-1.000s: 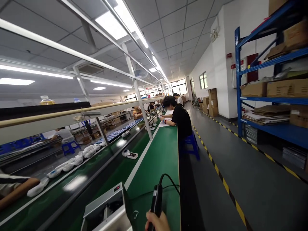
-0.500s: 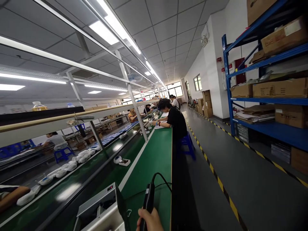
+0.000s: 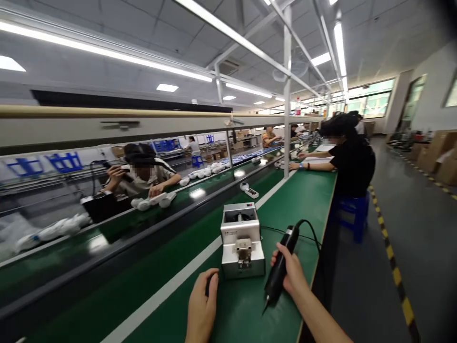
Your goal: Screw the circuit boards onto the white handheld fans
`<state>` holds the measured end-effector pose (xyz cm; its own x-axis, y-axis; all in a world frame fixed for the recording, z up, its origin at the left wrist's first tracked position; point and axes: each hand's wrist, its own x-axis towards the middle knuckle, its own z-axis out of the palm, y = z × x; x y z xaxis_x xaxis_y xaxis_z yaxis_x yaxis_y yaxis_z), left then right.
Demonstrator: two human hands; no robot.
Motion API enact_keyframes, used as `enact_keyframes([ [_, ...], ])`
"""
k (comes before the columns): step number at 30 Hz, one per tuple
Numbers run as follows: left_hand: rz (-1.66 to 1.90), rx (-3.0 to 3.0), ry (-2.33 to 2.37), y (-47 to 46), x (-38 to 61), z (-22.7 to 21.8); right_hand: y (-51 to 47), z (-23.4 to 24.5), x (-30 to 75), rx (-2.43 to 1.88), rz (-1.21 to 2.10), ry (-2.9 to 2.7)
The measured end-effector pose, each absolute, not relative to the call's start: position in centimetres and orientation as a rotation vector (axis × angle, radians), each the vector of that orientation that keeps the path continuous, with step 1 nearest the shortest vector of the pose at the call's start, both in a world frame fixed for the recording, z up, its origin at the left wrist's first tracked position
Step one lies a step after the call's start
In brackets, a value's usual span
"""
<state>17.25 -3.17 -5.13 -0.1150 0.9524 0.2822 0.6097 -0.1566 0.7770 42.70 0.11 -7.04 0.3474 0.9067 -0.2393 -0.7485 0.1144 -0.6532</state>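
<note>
My right hand is wrapped round a black electric screwdriver, tilted so its thin bit points down over the green bench top. A black cord loops from the tool's upper end toward the bench edge. Just left of it stands a silver screw feeder with an open top and a small metal outlet on its front. My left hand is near the feeder's lower left corner, thumb and fingers apart, with nothing visible in it. Behind the feeder lies a small white device with its casing open.
A dark-green conveyor belt runs along the bench's left. Across it a co-worker holds a tool beside white parts. Ahead on the right, another person in black sits on a blue stool. A white post rises from the bench.
My view has swung left and down, bringing the whole feeder, the screwdriver's bit and my left hand into sight. The screwdriver stays in my right hand.
</note>
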Motion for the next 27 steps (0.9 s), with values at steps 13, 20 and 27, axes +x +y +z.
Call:
enact_keyframes([
  [13,0.693,2.037,1.570,-2.5,17.7,-6.0,-0.1,-6.7,42.7,-0.798,1.227,-0.218],
  [20,0.675,2.016,1.582,-2.4,17.4,-6.0,-0.4,-6.6,42.7,-0.790,1.239,-0.218],
  [27,0.628,2.004,1.579,-2.5,17.5,-6.2,-0.7,-6.4,42.9,-0.792,1.258,-0.221],
])
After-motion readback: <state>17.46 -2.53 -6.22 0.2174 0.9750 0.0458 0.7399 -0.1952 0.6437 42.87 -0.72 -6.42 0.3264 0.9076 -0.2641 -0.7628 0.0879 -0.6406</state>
